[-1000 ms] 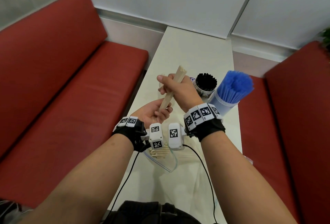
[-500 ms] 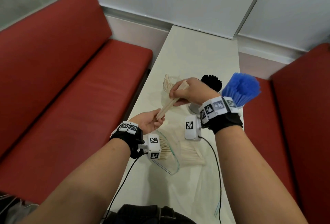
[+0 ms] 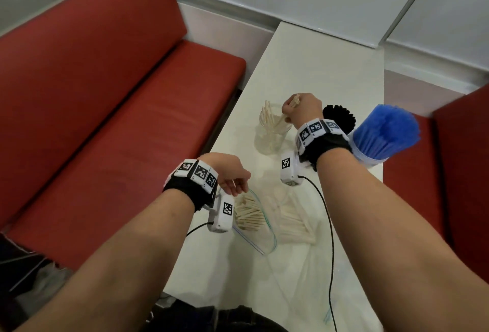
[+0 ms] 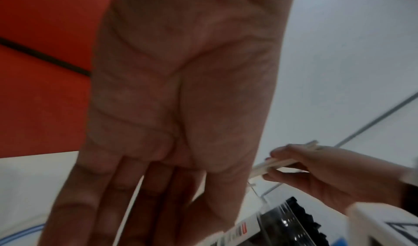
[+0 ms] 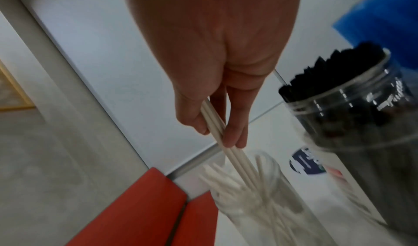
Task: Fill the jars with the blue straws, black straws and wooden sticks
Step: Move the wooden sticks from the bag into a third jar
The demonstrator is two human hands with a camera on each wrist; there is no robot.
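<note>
My right hand grips a small bundle of wooden sticks tilted over the clear stick jar. In the right wrist view their lower ends reach in among the sticks standing in that jar. My left hand hangs with straight, relaxed fingers and holds nothing, just above the rim of a zip bag of wooden sticks. Right of the stick jar stand the jar of black straws and the jar of blue straws, both packed full.
A loose pile of wooden sticks lies in clear plastic on the white table, right of the zip bag. Wrist-camera cables trail over the near table. Red benches flank the narrow table on both sides.
My left hand let go of the stick bundle and dropped to the zip bag. My right hand carried the bundle forward and lowered its ends into the stick jar.
</note>
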